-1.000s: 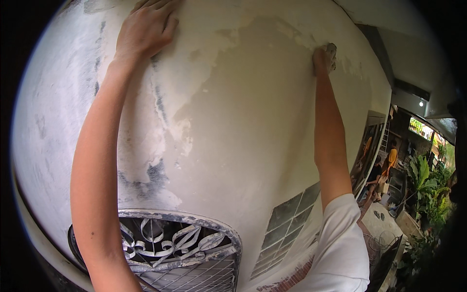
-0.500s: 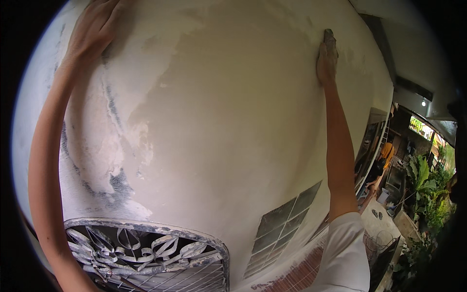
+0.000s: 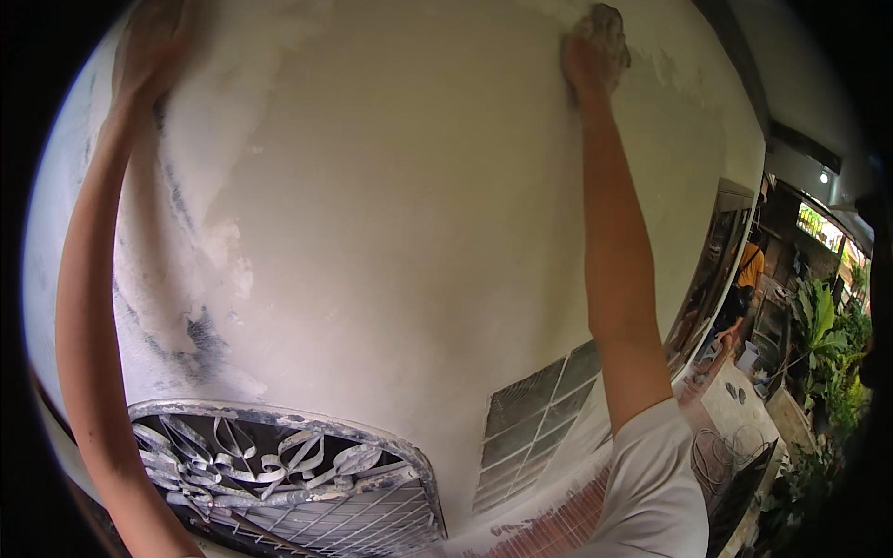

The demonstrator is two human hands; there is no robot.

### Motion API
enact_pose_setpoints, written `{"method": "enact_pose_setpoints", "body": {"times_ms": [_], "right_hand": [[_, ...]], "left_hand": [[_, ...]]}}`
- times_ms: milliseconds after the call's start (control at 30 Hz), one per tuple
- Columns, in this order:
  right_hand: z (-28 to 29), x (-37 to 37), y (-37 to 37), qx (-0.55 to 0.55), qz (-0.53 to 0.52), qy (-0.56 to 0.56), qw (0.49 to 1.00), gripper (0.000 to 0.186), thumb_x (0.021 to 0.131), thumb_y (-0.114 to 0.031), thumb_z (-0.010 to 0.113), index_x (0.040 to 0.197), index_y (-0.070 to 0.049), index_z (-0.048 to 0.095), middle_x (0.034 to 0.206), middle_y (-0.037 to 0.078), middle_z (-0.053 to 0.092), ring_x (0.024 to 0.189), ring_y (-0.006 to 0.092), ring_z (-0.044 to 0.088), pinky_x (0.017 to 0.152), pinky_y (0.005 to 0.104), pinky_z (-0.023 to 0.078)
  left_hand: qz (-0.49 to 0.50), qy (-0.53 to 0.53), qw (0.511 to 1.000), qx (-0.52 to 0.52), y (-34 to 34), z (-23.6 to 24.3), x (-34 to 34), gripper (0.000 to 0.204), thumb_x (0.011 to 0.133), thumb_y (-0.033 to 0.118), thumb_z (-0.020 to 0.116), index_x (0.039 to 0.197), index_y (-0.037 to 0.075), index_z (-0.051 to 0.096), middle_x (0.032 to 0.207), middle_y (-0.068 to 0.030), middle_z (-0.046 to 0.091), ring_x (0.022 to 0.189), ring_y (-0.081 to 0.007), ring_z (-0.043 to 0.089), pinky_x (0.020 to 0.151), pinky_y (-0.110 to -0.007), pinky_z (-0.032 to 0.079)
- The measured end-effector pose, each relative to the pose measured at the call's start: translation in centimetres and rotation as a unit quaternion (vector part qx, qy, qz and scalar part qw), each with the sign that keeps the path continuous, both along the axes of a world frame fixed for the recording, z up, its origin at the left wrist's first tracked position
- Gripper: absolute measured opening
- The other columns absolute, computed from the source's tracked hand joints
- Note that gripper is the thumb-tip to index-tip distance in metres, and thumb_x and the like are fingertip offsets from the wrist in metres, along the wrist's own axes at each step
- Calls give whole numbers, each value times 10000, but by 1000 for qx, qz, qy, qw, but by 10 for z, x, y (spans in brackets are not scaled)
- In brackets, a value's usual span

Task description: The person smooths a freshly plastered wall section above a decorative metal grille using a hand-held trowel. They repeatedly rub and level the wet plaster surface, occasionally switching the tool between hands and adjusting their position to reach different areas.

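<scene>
A pale plastered wall point(image 3: 400, 214) with smooth beige patches fills most of the view. High on it at the right, my right hand point(image 3: 588, 65) is closed around a dark, dusty pad point(image 3: 609, 33) that looks like a sanding pad, pressed against the surface. At the upper left, my left hand point(image 3: 152, 46) is raised to the wall and appears to lie flat on it. It is dim and blurred, its fingertips cut off by the top edge, and I see nothing held in it.
Below is an arched opening with a paint-flecked scrollwork metal grille point(image 3: 279, 465). A paned window point(image 3: 535, 423) lies lower right of centre, above reddish brickwork point(image 3: 558, 521). Farther right are a person in orange point(image 3: 750, 265), leafy plants point(image 3: 823, 325) and coiled wire point(image 3: 714, 460).
My right hand has moved up and to the left across the wall with the pad. My left hand sits slightly higher in view, and the whole view has shifted a little.
</scene>
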State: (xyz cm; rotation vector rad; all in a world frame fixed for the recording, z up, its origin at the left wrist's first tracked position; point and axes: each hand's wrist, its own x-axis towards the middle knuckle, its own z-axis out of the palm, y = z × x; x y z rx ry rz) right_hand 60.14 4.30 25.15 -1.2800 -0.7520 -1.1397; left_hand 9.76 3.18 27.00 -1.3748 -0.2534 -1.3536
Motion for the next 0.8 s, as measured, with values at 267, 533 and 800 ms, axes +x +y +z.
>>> {"method": "enact_pose_setpoints", "body": {"times_ms": [267, 533, 800], "right_hand": [[-23, -237, -6, 5, -39, -235, 971, 569, 1084, -319, 224, 1605, -92, 205, 1685, 109, 141, 1554, 279, 118, 1272, 445, 40], [-122, -308, -29, -40, 148, -482, 863, 502, 1007, -345, 495, 1487, -200, 489, 1588, 90, 390, 1477, 322, 320, 1232, 487, 208], [-179, -333, -37, -48, 160, -489, 856, 514, 987, -283, 514, 1488, -170, 477, 1573, 87, 412, 1476, 285, 332, 1235, 469, 219]], "left_hand": [[83, -160, 982, -57, 11, -9, -8, 453, 980, 222, 427, 1363, 55, 601, 1440, -156, 568, 1385, -325, 478, 1175, -466, 309], [74, -179, 976, -94, 13, -48, -2, 506, 998, 246, 379, 1443, 40, 502, 1543, -174, 444, 1451, -342, 380, 1212, -460, 267], [136, -118, 977, -111, 12, -90, -2, 565, 1010, 293, 386, 1532, 76, 376, 1629, -152, 300, 1508, -355, 258, 1237, -481, 191]]}}
